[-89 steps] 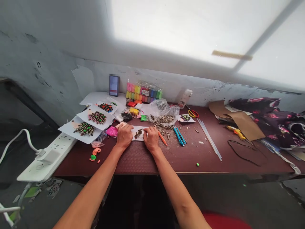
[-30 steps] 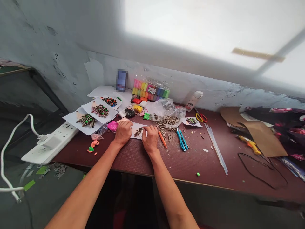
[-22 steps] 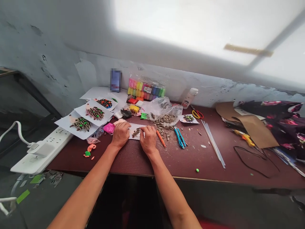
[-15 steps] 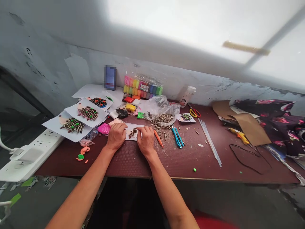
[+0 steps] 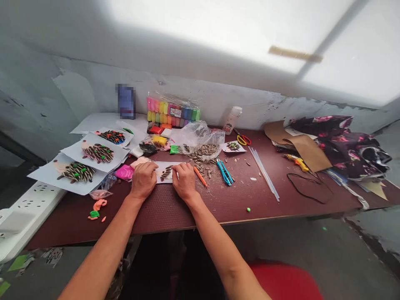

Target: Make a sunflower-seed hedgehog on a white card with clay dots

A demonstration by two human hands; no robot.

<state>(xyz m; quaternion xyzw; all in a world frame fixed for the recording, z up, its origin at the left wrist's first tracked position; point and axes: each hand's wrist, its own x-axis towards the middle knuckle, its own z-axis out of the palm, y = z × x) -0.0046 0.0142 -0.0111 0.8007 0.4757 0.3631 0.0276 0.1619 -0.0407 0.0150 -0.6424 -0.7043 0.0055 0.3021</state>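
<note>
My left hand (image 5: 143, 180) and my right hand (image 5: 184, 181) press down on the two ends of a white paper card (image 5: 163, 175). Striped sunflower seeds (image 5: 166, 173) are lined up on the card between my hands, and my fingers hide its ends. A pink-beige clay lump (image 5: 139, 161) lies under my left fingertips. Close to my right hand are a heap of loose seeds (image 5: 200, 157) and an orange pencil-like tool (image 5: 200, 176).
Seed-covered hedgehog pictures (image 5: 76, 172) lie left on the maroon table (image 5: 225, 200), beside a white power strip (image 5: 31, 204). Behind are a clay pack (image 5: 173, 112) and plastic bag (image 5: 198, 135). Right are a blue cutter (image 5: 224, 172), glue sticks (image 5: 264, 173), cardboard (image 5: 308, 152) and floral fabric (image 5: 340, 141).
The whole table has shifted left and up in the view as my head turned. My hands stay on the card, and their grip on it looks the same.
</note>
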